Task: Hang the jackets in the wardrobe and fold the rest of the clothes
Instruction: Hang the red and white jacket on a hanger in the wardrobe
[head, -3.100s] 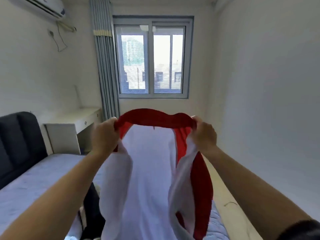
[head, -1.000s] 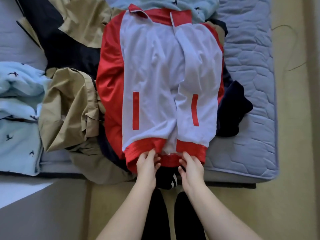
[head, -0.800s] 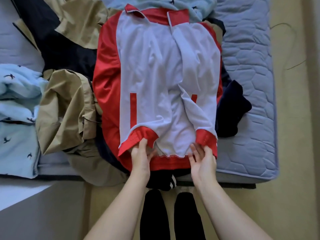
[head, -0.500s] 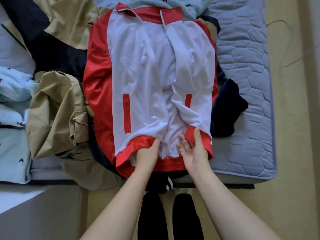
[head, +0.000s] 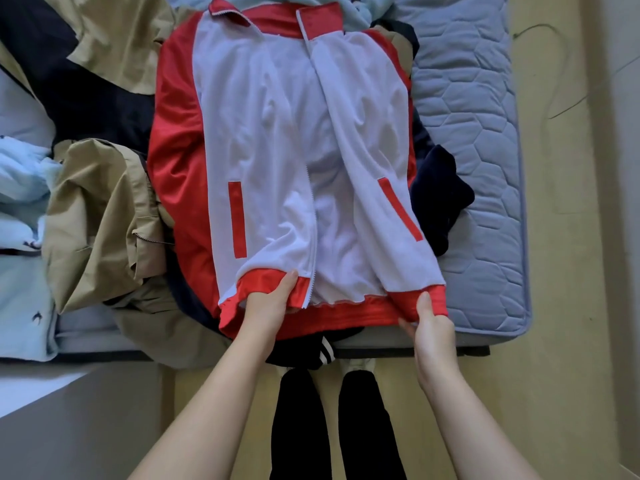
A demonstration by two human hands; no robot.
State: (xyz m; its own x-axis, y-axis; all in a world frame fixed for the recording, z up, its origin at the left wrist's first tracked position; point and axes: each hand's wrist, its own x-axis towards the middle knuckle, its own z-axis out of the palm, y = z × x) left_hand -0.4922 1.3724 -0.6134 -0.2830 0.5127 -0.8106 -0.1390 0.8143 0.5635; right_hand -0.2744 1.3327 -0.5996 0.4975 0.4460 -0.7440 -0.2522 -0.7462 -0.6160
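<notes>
Progress, I judge, is early: left hand [head: 270, 301] and right hand [head: 431, 323] pinch the hem of the unhung jacket [head: 263, 133], other clothes [head: 97, 216] unfolded.

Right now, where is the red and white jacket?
In the head view, the jacket lies on the bed, between the tan garment left and navy garment right.

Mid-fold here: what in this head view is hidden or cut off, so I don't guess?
Head view only.
Fingers of the left hand: tucked under the jacket hem it grips.
Fingertips of the right hand: partly behind the hem corner it pinches.
The striped dark garment: mostly under the jacket; type unclear.
The light blue clothes: cut by the left edge.
The wardrobe: outside the frame.
</notes>
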